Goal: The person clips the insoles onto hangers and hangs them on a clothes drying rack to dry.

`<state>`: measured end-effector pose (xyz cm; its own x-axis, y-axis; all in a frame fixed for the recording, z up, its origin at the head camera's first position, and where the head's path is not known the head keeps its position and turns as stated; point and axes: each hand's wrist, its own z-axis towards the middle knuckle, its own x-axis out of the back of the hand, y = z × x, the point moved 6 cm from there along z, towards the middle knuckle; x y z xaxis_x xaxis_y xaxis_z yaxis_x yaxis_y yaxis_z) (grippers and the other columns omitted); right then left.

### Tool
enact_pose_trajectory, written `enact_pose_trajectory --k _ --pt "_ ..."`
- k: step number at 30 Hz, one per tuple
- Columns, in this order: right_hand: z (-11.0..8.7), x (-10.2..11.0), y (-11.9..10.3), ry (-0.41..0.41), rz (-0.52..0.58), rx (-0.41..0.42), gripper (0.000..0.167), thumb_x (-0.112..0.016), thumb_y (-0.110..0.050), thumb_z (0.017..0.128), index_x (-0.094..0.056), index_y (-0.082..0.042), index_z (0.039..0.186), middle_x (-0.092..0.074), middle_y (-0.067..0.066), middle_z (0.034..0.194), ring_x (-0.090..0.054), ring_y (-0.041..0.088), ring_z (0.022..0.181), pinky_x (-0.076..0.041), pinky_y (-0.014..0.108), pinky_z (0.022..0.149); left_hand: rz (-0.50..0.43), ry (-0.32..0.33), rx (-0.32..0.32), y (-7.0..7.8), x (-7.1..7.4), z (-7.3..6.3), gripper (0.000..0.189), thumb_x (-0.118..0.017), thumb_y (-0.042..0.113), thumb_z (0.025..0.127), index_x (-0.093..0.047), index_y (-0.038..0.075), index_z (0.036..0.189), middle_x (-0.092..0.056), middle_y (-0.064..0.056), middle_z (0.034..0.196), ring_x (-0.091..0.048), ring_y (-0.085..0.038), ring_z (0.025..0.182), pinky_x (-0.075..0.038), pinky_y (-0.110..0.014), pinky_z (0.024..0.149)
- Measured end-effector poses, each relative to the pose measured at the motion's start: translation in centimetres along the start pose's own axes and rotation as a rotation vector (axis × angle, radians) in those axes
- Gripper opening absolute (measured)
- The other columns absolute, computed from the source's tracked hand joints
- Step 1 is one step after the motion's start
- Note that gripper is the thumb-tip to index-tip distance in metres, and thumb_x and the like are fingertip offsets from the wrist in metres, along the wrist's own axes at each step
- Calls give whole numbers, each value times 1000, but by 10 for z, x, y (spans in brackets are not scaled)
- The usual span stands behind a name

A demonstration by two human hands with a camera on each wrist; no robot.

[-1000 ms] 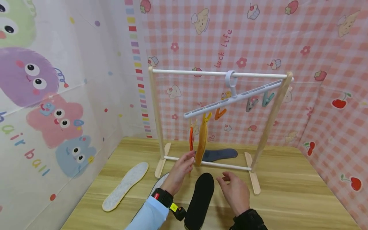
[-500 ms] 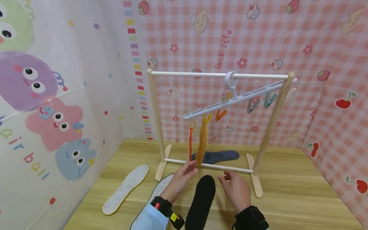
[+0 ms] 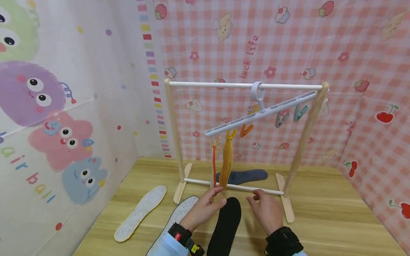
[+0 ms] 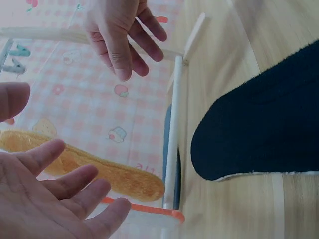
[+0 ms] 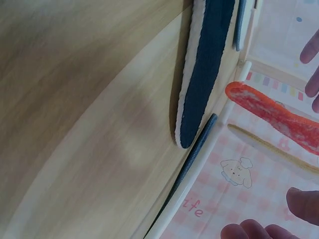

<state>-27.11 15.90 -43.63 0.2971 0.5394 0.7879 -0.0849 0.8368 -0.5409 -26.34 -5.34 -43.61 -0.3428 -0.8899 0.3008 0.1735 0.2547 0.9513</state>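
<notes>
A yellow-brown insole point(image 3: 226, 160) and a red-edged insole point(image 3: 214, 165) hang by clips from the low left end of a pale hanger point(image 3: 262, 111). My left hand point(image 3: 203, 209) is near their lower ends with its fingers spread, holding nothing. In the left wrist view its fingers point(image 4: 75, 181) overlap the yellow-brown insole. My right hand point(image 3: 267, 211) hovers to the right, its fingers loosely bent around nothing. Between and below both hands lies a black insole point(image 3: 225, 227) on the table. A grey insole point(image 3: 182, 209) lies partly hidden under my left arm.
The hanger tilts on the white top bar of a wooden rack point(image 3: 304, 142). An orange clip point(image 3: 246, 130), a grey clip point(image 3: 282, 120) and a teal clip point(image 3: 300, 113) hang from it. Behind the lower bar lies a dark blue insole point(image 3: 246, 176); another light grey insole point(image 3: 141, 213) lies left.
My left hand has drawn down and back from the hanging insoles, its fingers spreading. The red-edged insole has turned slightly. My right hand has barely moved.
</notes>
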Motion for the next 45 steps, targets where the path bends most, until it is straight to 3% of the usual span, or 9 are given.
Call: enact_pose_trajectory --k 6,15,22,28,32,39,45 --pt "7 1 1 -16 -21 25 34 -73 -28 89 -70 0 109 -73 12 92 -69 32 82 -51 45 68 126 -10 -11 4 -2 -4 56 -59 42 98 -48 13 145 -46 -11 148 -36 -34 139 -33 -59 106" --pt "25 4 -2 -46 -59 82 37 -74 -29 89 -70 0 112 -73 13 95 -69 31 79 -52 44 65 350 -62 -70 12 -4 -6 59 -60 44 97 -50 7 143 -45 -16 146 -39 -34 137 -36 -56 105" --pt "40 5 0 -90 -105 93 38 -71 -30 91 -69 -1 114 -73 13 98 -69 34 88 -53 51 74 591 -94 -143 19 -10 -7 57 -62 43 96 -54 5 138 -51 -15 141 -45 -33 132 -38 -51 105" --pt "54 2 -3 -120 -133 133 36 -71 -28 91 -69 1 113 -72 14 100 -68 32 86 -54 49 73 873 -137 -61 19 -14 -11 60 -68 53 88 -63 11 131 -59 -12 127 -55 -29 118 -45 -49 95" --pt "61 -1 -4 -117 -166 182 33 -72 -27 90 -71 0 110 -72 15 101 -68 34 87 -54 50 73 1013 -167 -6 16 -17 -13 60 -70 57 85 -65 14 127 -61 -10 124 -57 -29 115 -46 -50 92" --pt "70 -9 2 -158 -226 210 32 -74 -25 89 -71 -2 110 -72 16 103 -68 36 90 -53 52 75 1055 -164 23 9 -17 -15 57 -73 55 82 -68 15 123 -63 -9 120 -58 -30 112 -46 -50 89" --pt "82 -15 6 -203 -263 220 30 -73 -26 88 -71 -2 106 -72 16 98 -68 33 86 -54 51 73 1033 -213 24 7 -19 -13 57 -75 55 80 -68 17 123 -63 -7 121 -59 -28 111 -47 -49 88"
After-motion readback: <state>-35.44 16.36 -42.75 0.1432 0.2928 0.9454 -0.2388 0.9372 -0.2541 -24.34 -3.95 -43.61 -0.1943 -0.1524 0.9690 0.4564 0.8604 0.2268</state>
